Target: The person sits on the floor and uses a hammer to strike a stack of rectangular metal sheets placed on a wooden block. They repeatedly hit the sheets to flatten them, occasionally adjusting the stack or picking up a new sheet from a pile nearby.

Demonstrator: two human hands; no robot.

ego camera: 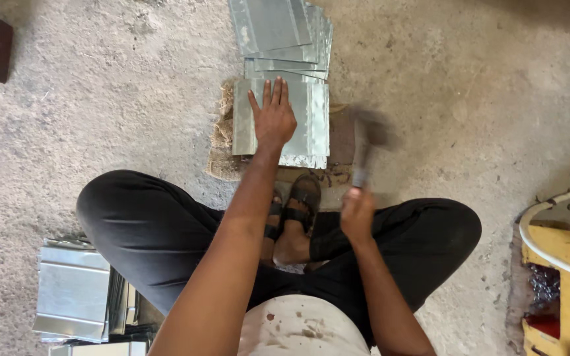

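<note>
While pressing the metal sheet (308,122) flat with open left-hand fingers (273,92), strike its edge squarely, right hand (357,214) gripping the hammer (364,148) firmly.

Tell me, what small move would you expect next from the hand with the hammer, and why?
Probably a short downward blow onto the right edge of the metal sheet. The right hand grips a hammer raised and blurred just beside that edge, while the left hand lies flat on the sheet, pinning it on the burlap pad.
</note>
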